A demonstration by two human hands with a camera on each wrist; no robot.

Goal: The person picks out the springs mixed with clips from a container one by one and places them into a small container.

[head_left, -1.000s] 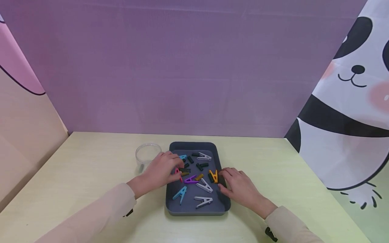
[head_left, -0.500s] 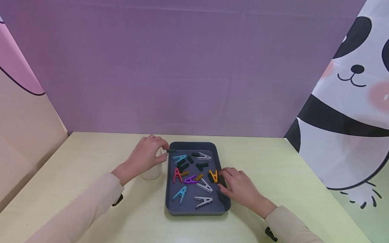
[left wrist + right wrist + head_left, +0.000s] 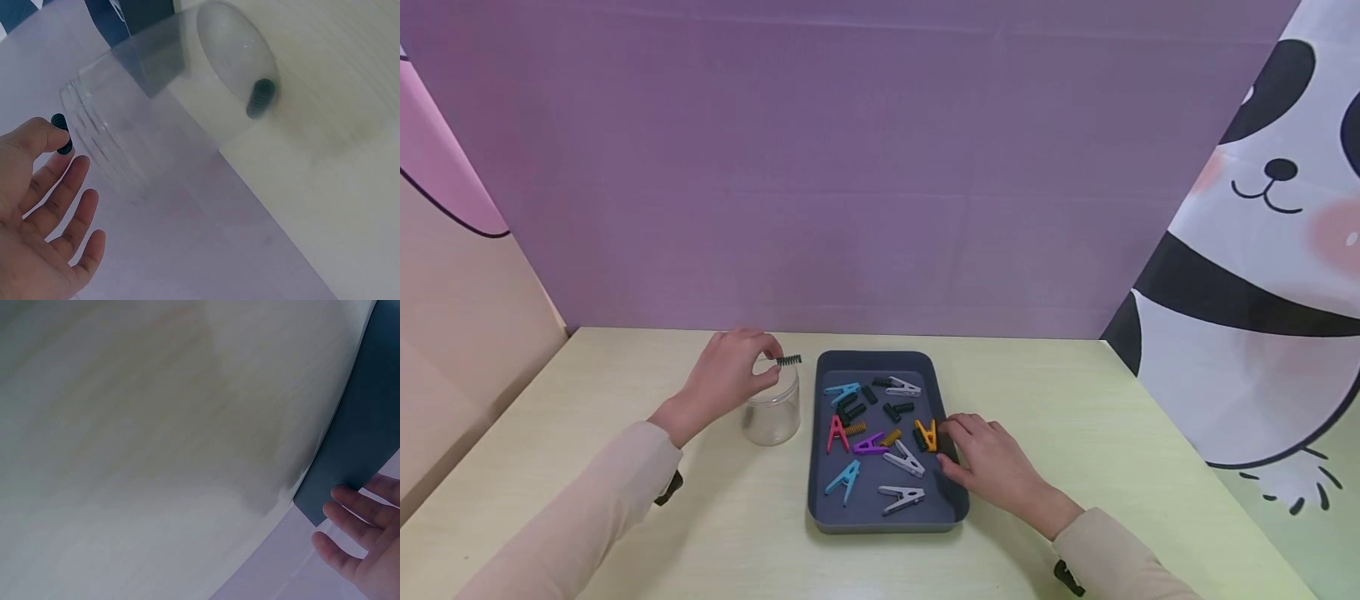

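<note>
Thumb and forefinger of my left hand (image 3: 721, 379) pinch a dark coil spring (image 3: 789, 360) over the mouth of a clear jar (image 3: 772, 421). Through the jar wall in the left wrist view, another dark spring (image 3: 261, 97) lies at the bottom. My right hand (image 3: 996, 465) rests with relaxed fingers at the right rim of a grey tray (image 3: 887, 527), close to a yellow clip (image 3: 929, 435). Inside the tray lie a red clip (image 3: 838, 433), a purple clip (image 3: 870, 444), blue and white clips, and several dark and gold springs.
The jar stands on the pale wooden table (image 3: 625, 400), just left of the tray. A purple backdrop (image 3: 850, 167) rises behind the table. On the right is a panel with a panda picture (image 3: 1270, 333).
My left hand has lifted a dark spring out of the tray and carried it left to the jar's mouth. My right hand has stayed at the tray's rim.
</note>
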